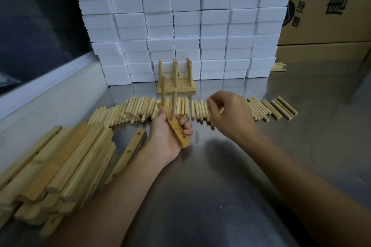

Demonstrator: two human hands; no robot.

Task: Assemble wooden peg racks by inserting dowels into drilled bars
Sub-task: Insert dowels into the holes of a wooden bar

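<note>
While my left hand grips a bar holding 2 dowels, 1 hole remains; right hand curled, contents unclear; finished rack center frame.

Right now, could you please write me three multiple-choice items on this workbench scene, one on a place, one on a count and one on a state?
1. Where does the pile of drilled light-wood bars lie on the steel table?
A. to the person's left
B. to the person's right
C. on top of the white foam blocks

2. How many round wooden dowels stand in the short drilled wooden bar held by the left hand?
A. none
B. two
C. five

3. What is the state of the hole nearest the person in that bar?
A. filled with a dowel
B. taped over
C. empty

Answers: 1 A, the pile sits beside the left forearm. 2 B, two dowels rise from the bar. 3 C, an open hole shows near its end, while the right hand hovers over the loose dowels.
</note>
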